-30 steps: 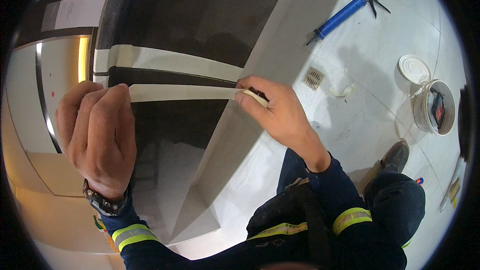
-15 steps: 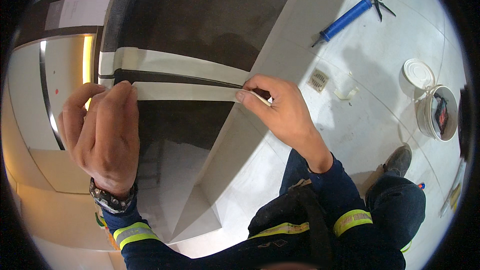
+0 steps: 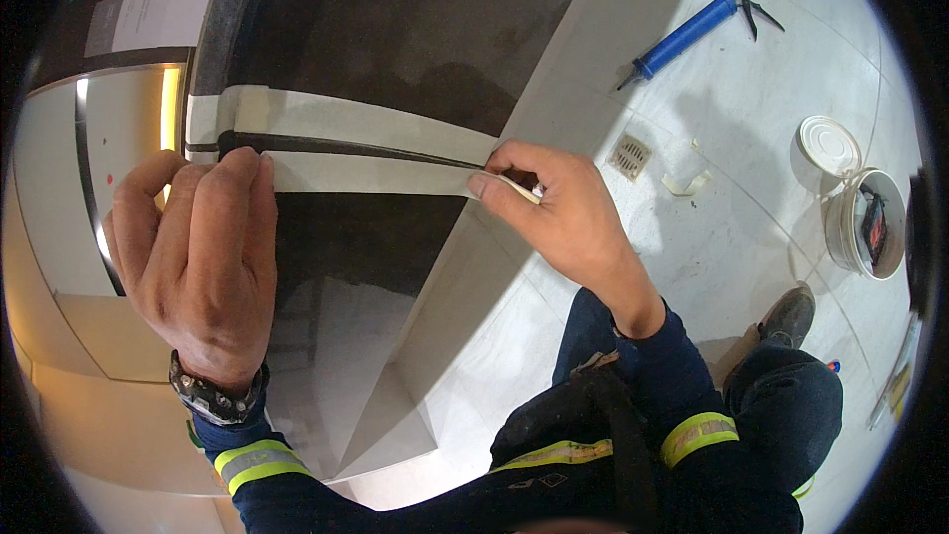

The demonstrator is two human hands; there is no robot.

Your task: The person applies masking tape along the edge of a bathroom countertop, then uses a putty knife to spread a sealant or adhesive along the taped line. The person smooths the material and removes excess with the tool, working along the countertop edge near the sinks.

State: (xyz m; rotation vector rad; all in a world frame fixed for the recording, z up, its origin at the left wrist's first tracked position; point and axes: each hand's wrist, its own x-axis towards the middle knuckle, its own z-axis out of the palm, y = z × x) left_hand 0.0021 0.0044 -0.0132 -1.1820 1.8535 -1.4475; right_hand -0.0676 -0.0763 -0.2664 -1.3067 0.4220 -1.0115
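A strip of pale masking tape (image 3: 371,174) runs across a dark glossy panel (image 3: 356,237), just below a narrow dark gap (image 3: 326,145). My left hand (image 3: 203,257) holds the strip's left end, fingertips closed together against the panel's edge. At the other end, my right hand (image 3: 559,203) pinches the tape between thumb and forefinger, its loose end sticking out past the fingers. Above the gap another tape strip (image 3: 366,119) lies stuck to an upper dark panel (image 3: 395,20). The left fingertips are partly hidden behind the hand.
On the pale tiled floor (image 3: 751,168) lie a blue caulking gun (image 3: 687,37), a floor drain (image 3: 630,156) and a scrap of tape (image 3: 687,184). To the right, a white bucket (image 3: 838,227) holds dark items beside its lid (image 3: 829,144). My shoe (image 3: 788,316) is near the bucket.
My left fingertips and the lower strip's left end have shifted slightly up, closer to the gap. The right hand keeps its pinch and has barely moved. The view has shifted a little.
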